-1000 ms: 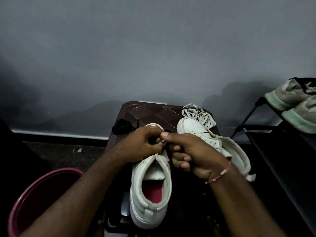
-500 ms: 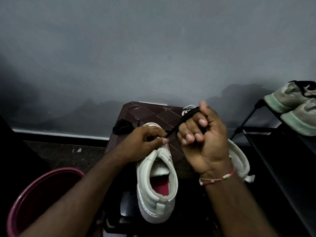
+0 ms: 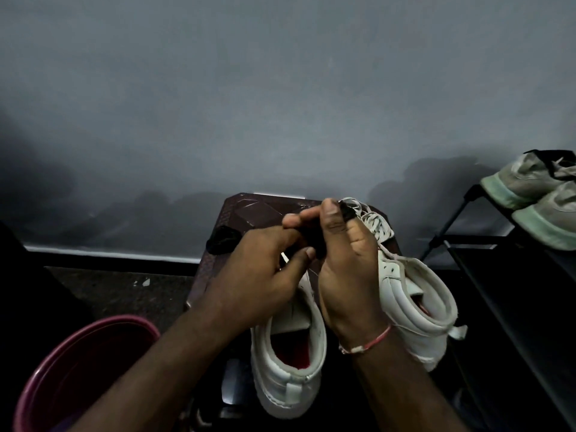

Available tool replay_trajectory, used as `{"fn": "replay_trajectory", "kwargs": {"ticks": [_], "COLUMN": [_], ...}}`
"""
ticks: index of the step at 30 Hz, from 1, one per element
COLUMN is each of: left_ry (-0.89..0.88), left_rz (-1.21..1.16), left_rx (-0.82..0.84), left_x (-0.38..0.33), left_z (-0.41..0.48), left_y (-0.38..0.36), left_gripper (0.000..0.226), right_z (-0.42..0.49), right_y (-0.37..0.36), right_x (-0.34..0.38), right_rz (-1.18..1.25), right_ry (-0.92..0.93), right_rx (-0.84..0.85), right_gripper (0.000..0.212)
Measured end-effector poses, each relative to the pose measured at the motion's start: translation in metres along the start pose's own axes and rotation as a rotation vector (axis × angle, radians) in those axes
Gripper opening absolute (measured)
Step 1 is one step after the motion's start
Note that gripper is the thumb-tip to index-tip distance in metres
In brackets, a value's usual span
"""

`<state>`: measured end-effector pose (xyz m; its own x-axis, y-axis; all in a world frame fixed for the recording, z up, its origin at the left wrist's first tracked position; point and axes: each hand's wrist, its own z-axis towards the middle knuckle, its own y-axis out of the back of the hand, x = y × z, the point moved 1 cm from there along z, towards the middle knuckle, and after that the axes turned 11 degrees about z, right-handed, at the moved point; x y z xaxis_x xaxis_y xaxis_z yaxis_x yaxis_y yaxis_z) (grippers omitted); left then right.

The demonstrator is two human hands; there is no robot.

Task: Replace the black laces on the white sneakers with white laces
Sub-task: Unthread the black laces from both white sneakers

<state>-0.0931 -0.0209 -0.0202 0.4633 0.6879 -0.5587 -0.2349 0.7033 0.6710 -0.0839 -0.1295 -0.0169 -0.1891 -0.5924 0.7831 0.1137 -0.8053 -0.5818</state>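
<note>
Head — black lace (image 3: 315, 242) apparently between fingers (image 3: 333, 215)

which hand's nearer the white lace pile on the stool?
Right. The right hand, gripping the black lace, sits just beside the white lace pile; the left hand, also pinching that lace, is farther left.

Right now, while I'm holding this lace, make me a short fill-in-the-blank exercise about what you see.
1. The left hand and right hand hold a bunched lace coloured ____.
2. The near sneaker has a ____ lining.
3. The thread bracelet sits on the ____ wrist.
Missing words: black; red; right.
</note>
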Motion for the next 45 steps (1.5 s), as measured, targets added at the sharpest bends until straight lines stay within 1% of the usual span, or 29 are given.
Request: {"fn": "replay_trajectory", "kwargs": {"ticks": [2, 5, 7, 9, 11, 13, 14, 16, 17, 19, 21, 23, 24, 25, 26, 27, 28, 30, 32, 34, 36, 38, 39, 40, 41, 42, 43, 44, 45], "left_ry": [0.008, -0.076, -0.095, -0.025, 0.095, 0.187, 0.181, 0.118, 0.095, 0.086, 0.084, 0.067, 0.061, 0.057, 0.055, 0.068, 0.073, 0.064, 0.05, 0.022, 0.002, 0.008, 0.032, 0.094, 0.178, 0.253, 0.283, 0.268, 0.222], "left_rz": [-0.015, 0.069, 0.073, 0.007, -0.115, -0.217, -0.211, -0.118, -0.059, 0.049, 0.093, 0.077, 0.055, 0.026, -0.005, -0.025, -0.062, -0.102, -0.12, -0.141, -0.125, -0.09, -0.068, -0.069, -0.136, -0.286, -0.509, -0.736, -0.881], "left_rx": [-0.006, 0.027, 0.017, -0.042, -0.101, -0.142, -0.164, -0.194, -0.191, -0.151, -0.116, -0.127, -0.149, -0.17, -0.195, -0.218, -0.22, -0.209, -0.221, -0.263, -0.287, -0.305, -0.318, -0.324, -0.289, -0.18, -0.039, 0.113, 0.23], "left_x": [-0.004, -0.008, -0.006, -0.004, -0.004, -0.006, -0.008, -0.011, -0.012, -0.012, -0.01, -0.007, -0.007, -0.006, -0.006, -0.006, -0.005, -0.006, -0.009, -0.011, -0.011, -0.009, -0.006, -0.004, -0.001, 0.001, 0.003, 0.002, -0.002], "left_z": [-0.003, -0.003, -0.001, 0.001, 0.001, 0.001, 0.0, 0.0, 0.0, 0.001, 0.002, 0.003, 0.004, 0.005, 0.005, 0.006, 0.005, 0.004, 0.001, 0.002, 0.001, 0.001, 0.001, 0.001, 0.001, 0.003, 0.005, 0.005, 0.005], "left_y": [-0.005, -0.009, -0.01, -0.011, -0.014, -0.016, -0.017, -0.019, -0.02, -0.022, -0.022, -0.016, -0.013, -0.008, -0.004, -0.002, -0.001, -0.004, -0.009, -0.01, -0.012, -0.01, -0.009, -0.008, -0.006, -0.003, -0.002, -0.001, 0.0], "left_gripper": [0.018, 0.012, 0.01, 0.016, 0.021, 0.02, 0.017, 0.013, 0.013, 0.023, 0.029, 0.027, 0.022, 0.012, 0.01, 0.022, 0.026, 0.016, 0.007, 0.004, 0.01, 0.015, 0.023, 0.038, 0.058, 0.077, 0.087, 0.084, 0.069], "right_z": [0.0, 0.001, 0.001, 0.0, 0.0, 0.001, 0.001, 0.002, 0.002, 0.001, 0.002, 0.003, 0.005, 0.006, 0.008, 0.01, 0.011, 0.013, 0.014, 0.014, 0.012, 0.01, 0.009, 0.008, 0.007, 0.006, 0.004, 0.001, -0.003], "right_y": [-0.001, -0.003, -0.003, -0.003, -0.003, -0.003, -0.003, -0.002, -0.001, 0.002, 0.003, 0.003, 0.003, 0.004, 0.005, 0.007, 0.008, 0.01, 0.01, 0.009, 0.008, 0.007, 0.008, 0.008, 0.009, 0.009, 0.008, 0.007, 0.005], "right_x": [0.004, 0.011, 0.012, 0.013, 0.013, 0.012, 0.012, 0.012, 0.011, 0.009, 0.008, 0.012, 0.014, 0.017, 0.019, 0.02, 0.022, 0.023, 0.023, 0.021, 0.018, 0.017, 0.018, 0.022, 0.025, 0.029, 0.032, 0.035, 0.037], "right_rz": [0.016, 0.082, 0.11, 0.148, 0.201, 0.241, 0.237, 0.191, 0.176, 0.177, 0.183, 0.205, 0.23, 0.259, 0.277, 0.275, 0.252, 0.184, 0.115, 0.073, 0.045, 0.036, 0.042, 0.056, 0.078, 0.109, 0.145, 0.178, 0.198], "right_ry": [-0.012, -0.064, -0.104, -0.132, -0.149, -0.157, -0.153, -0.14, -0.143, -0.186, -0.246, -0.309, -0.346, -0.378, -0.395, -0.394, -0.38, -0.348, -0.303, -0.26, -0.242, -0.247, -0.257, -0.276, -0.309, -0.359, -0.417, -0.47, -0.505], "right_rx": [-0.03, -0.071, -0.111, -0.128, -0.132, -0.129, -0.133, -0.158, -0.171, -0.187, -0.164, -0.095, -0.047, -0.001, 0.039, 0.073, 0.097, 0.108, 0.055, -0.011, -0.046, -0.051, -0.045, -0.026, 0.009, 0.059, 0.121, 0.186, 0.238], "right_gripper": [0.032, 0.032, 0.032, 0.032, 0.032, 0.032, 0.032, 0.031, 0.031, 0.031, 0.029, 0.026, 0.031, 0.04, 0.048, 0.051, 0.049, 0.043, 0.032, 0.022, 0.02, 0.025, 0.027, 0.028, 0.027, 0.027, 0.026, 0.027, 0.028]}}
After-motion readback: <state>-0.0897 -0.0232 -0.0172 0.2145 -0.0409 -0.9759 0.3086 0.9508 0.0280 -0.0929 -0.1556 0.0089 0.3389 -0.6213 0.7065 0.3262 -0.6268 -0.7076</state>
